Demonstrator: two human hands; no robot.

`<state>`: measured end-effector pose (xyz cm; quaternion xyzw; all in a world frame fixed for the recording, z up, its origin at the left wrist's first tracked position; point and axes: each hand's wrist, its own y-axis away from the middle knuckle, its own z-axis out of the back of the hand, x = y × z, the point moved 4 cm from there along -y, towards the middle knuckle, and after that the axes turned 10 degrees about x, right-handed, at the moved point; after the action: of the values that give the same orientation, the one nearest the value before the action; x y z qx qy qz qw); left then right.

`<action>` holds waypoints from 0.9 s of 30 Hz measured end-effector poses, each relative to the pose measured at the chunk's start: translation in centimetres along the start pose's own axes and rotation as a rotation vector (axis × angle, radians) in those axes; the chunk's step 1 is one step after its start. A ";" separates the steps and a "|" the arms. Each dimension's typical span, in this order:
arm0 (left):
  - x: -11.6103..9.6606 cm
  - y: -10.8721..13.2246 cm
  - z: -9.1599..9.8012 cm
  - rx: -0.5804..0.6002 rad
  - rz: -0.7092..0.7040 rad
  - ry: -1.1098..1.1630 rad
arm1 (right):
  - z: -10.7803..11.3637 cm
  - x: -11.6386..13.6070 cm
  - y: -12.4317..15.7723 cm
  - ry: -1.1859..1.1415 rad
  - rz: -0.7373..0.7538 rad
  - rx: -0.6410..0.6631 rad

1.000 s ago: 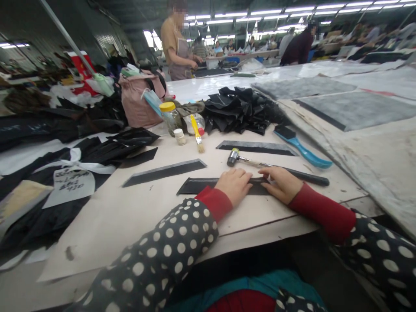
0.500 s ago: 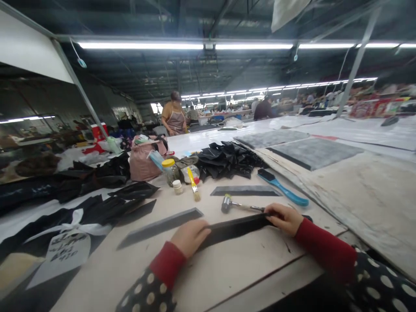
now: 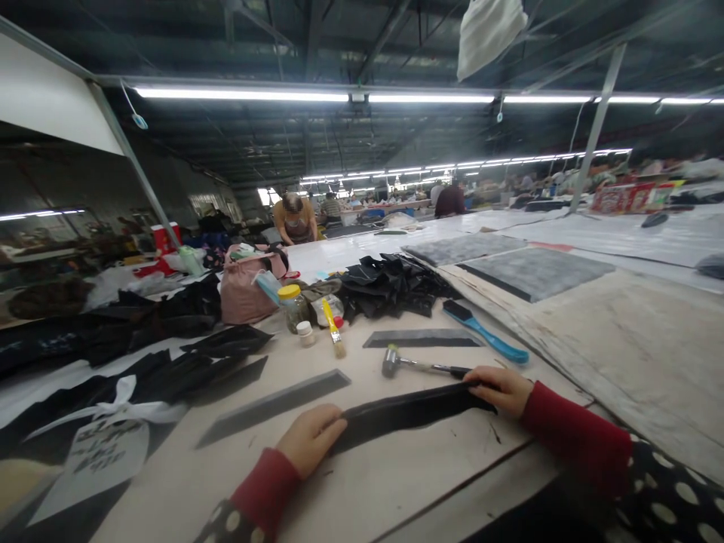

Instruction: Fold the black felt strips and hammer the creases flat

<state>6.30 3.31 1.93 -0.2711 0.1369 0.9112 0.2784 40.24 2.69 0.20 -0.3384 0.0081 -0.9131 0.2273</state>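
Observation:
A black strip (image 3: pixel 415 413), which looks like leather or fabric, lies across the board with one long edge folded or raised. My left hand (image 3: pixel 312 439) is closed on its left end, thumb and fingers together. At the right end my right hand (image 3: pixel 501 388) pinches the upper edge; its fingertips partly cover the strip. The hammer (image 3: pixel 390 362), with a metal head and dark grip, lies just beyond, its handle end close to my right fingers. Two grey-backed strips rest nearby: one strip (image 3: pixel 277 403) to the left, another strip (image 3: pixel 421 338) behind the hammer.
Behind are a blue-handled brush (image 3: pixel 498 338), a yellow-handled paintbrush (image 3: pixel 332 329), a yellow-lidded jar (image 3: pixel 292 308), a small white bottle (image 3: pixel 305 334), a pink bag (image 3: pixel 252 286) and piled black pieces (image 3: pixel 390 285). A handwritten tag (image 3: pixel 93 456) lies left. A co-worker (image 3: pixel 295 219) bends over the far table.
My left hand has shifted left along the strip, and more of the strip shows between my hands. My right hand has moved slightly. The co-worker has bent forward.

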 end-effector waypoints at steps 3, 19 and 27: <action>-0.5 0.0 0.4 -0.144 -0.021 -0.019 | 0.6 0.8 0.5 -0.015 0.032 0.047; 3.3 -0.2 1.7 -0.576 0.190 0.878 | 12.5 6.5 -18.3 -0.333 -0.207 -0.303; 2.1 -1.2 0.0 -0.335 0.120 0.386 | 7.8 2.8 -17.4 0.618 -0.106 0.017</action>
<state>5.54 5.22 0.65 -0.4737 0.0506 0.8674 0.1437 36.05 18.18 10.88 -0.0430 0.0516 -0.9834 0.1688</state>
